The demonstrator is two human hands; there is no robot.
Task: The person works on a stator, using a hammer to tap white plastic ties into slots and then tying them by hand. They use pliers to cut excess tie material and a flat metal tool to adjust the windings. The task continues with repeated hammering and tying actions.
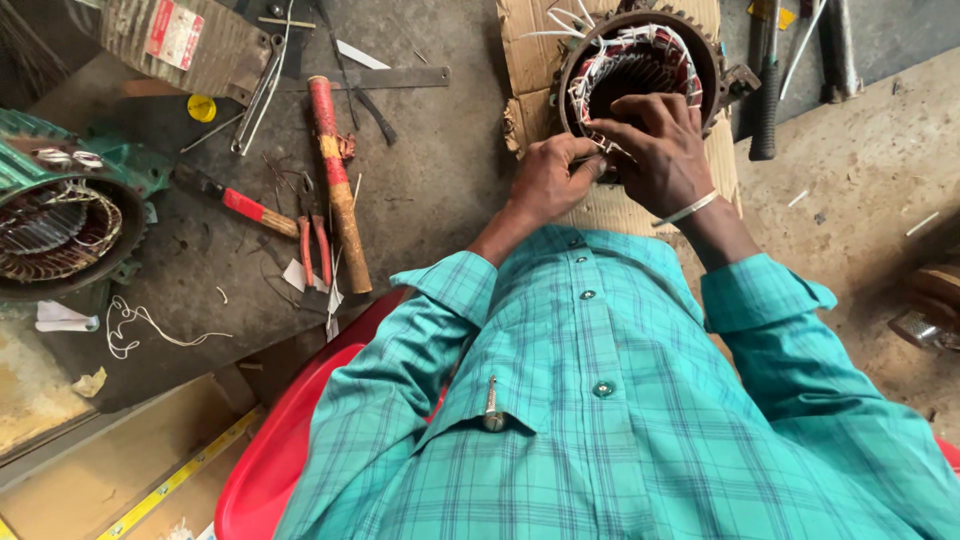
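stator (640,75) (on cardboard (530,40)) | left hand (548,180), right hand (655,150): fingers seemingly pinching its windings | red-white label (172,32) upper left

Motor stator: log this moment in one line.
left hand: fingers on stator rim | right hand: fingers at windings | stator: on cardboard

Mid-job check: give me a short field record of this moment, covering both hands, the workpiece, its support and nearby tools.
left hand: fingers on the stator's near rim
right hand: fingers on the windings at the near rim
workpiece: motor stator, red and white windings
support: cardboard sheet
nearby tools: pliers, wooden stick, hammer
other: second stator, at left
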